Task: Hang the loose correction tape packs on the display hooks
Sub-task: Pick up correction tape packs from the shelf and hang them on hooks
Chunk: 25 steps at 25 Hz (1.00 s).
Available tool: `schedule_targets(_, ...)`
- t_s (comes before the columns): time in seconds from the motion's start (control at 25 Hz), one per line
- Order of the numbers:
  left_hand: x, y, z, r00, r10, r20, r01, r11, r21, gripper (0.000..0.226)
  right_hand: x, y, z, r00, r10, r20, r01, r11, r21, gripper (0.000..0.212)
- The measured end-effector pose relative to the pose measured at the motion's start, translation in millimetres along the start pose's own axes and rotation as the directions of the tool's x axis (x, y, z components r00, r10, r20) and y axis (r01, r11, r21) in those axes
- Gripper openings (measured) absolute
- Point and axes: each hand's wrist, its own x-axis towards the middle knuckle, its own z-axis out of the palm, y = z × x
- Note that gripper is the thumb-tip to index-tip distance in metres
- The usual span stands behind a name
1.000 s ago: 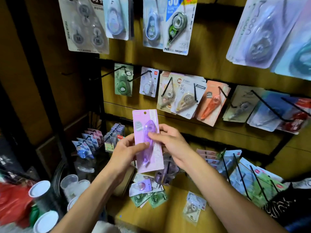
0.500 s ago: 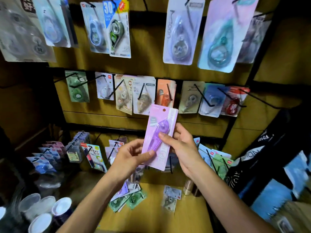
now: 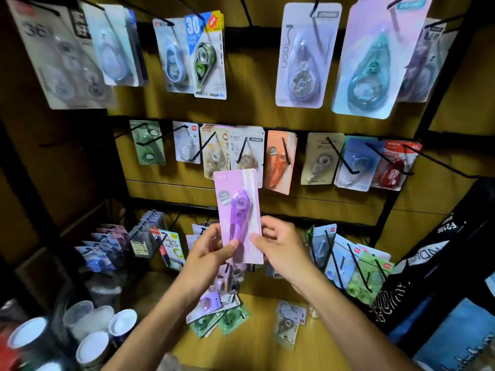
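Both hands pinch the lower end of a long purple pack, the left hand and the right hand clamped on its glossy card edges. It stands upright before the middle row of black wire hooks, its clear blister rounded.

The purple pack is matt lilac card under a glossy clear plastic blister. The display hooks are thin black metal wire. The backboard and the counter look like smooth yellowish wood.
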Motion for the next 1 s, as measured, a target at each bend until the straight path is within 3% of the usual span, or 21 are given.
schedule_targets(0.2, -16, 17, -61, 0.954, 0.175, -0.244, -0.139, 0.978, 0.159, 0.033, 9, -8, 64, 0.997, -0.066, 0.046, 0.066, 0.998, 0.005, 0.028)
schedule_targets(0.4, -25, 29, -112, 0.865, 0.34, -0.368, -0.18, 0.896, 0.405, 0.055, 28, -17, 133, 0.985, -0.143, 0.099, 0.151, 0.985, -0.082, 0.033)
schedule_targets(0.6, -28, 34, -134, 0.794, 0.386, -0.47, -0.174, 0.885, 0.432, 0.073, 32, -29, 174, 0.948, -0.222, 0.23, 0.277, 0.929, -0.245, 0.037)
schedule_targets(0.8, -25, 36, -153, 0.768, 0.387, -0.511, -0.135, 0.877, 0.461, 0.074, 43, -26, 198, 0.933, -0.201, 0.298, 0.29, 0.91, -0.295, 0.039)
schedule_targets(1.0, -7, 43, -183, 0.714, 0.388, -0.582, 0.008, 0.827, 0.562, 0.074, 53, -26, 204, 0.934, -0.161, 0.32, 0.259, 0.92, -0.294, 0.063)
